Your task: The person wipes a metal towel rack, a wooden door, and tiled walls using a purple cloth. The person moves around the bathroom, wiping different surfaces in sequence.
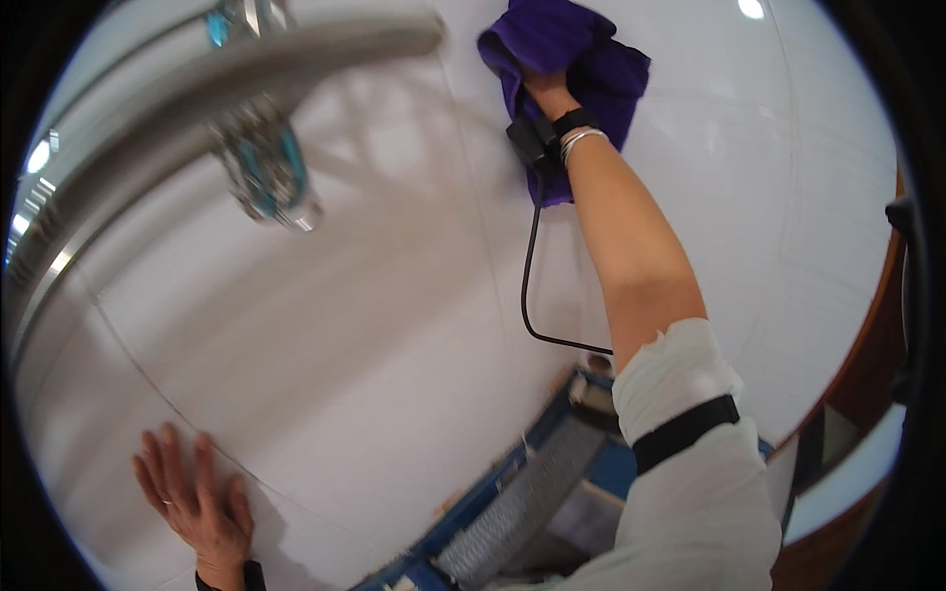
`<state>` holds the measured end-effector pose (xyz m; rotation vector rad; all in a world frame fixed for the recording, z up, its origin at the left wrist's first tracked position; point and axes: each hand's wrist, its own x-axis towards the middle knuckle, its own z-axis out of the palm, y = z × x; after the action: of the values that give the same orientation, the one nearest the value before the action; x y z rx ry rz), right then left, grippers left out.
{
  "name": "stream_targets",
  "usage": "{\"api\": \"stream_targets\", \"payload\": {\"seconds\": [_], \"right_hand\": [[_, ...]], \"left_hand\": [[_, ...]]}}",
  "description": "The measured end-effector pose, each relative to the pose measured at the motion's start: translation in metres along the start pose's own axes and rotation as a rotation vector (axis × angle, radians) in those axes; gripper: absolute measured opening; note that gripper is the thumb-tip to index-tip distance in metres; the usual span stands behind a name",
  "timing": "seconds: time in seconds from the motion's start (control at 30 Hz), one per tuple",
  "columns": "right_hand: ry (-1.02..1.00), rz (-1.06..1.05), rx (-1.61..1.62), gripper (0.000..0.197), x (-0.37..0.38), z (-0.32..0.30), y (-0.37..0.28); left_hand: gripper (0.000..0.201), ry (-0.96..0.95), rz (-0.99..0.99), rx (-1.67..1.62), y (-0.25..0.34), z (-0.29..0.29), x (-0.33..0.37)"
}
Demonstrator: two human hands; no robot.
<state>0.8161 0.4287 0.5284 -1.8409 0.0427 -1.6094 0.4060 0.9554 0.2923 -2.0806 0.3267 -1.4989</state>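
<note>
- A white tiled wall (394, 325) fills nearly the whole view, glossy, with thin grout lines that bend toward the rim of the picture.
- A long grey metal bar (197, 89) runs across the upper left of the wall from the left rim toward the top centre, blurred; a shiny fitting with blue-green parts (264, 163) hangs below it.
- The person's right arm reaches up the wall from the lower right in a rolled white sleeve (690, 433) with a black strap around the upper arm.
- A blue frame with grey mesh (522, 502) sits at the lower centre, partly behind the sleeve.
- The purple cloth (572, 49) lies bunched against the wall at the top centre, one corner hanging down beside the wrist.
- The left hand (197, 502) rests flat on the wall at the lower left, fingers spread wide and holding nothing.
- The right hand (544, 87) is pressed into the cloth and mostly hidden by its folds; its grip cannot be told.
- A small black device (532, 143) sits at the right wrist beside a black band and silver bangles, with a thin black cable (527, 276) looping down toward the sleeve.
</note>
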Motion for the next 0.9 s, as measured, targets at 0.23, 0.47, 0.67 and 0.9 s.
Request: {"api": "stream_targets", "payload": {"seconds": [0.23, 0.47, 0.67, 0.9], "right_hand": [[-0.3, 0.096, -0.213, 0.057, -0.358, 0.007, 0.099], [-1.186, -0.144, -0.132, 0.053, -0.491, -0.097, 0.052], [-1.247, -0.338, -0.192, 0.053, -0.391, -0.237, 0.006], [-1.299, 0.083, -0.142, 0.051, -0.343, -0.359, -0.088]], "left_hand": [[0.048, 0.157, 0.064, 0.02, -0.002, 0.011, 0.003], [0.049, 0.23, 0.075, -0.106, -0.008, 0.015, 0.007], [0.043, 0.201, 0.091, -0.129, -0.027, 0.038, -0.01], [0.031, 0.436, -0.056, -0.834, 0.028, 0.016, -0.003]]}}
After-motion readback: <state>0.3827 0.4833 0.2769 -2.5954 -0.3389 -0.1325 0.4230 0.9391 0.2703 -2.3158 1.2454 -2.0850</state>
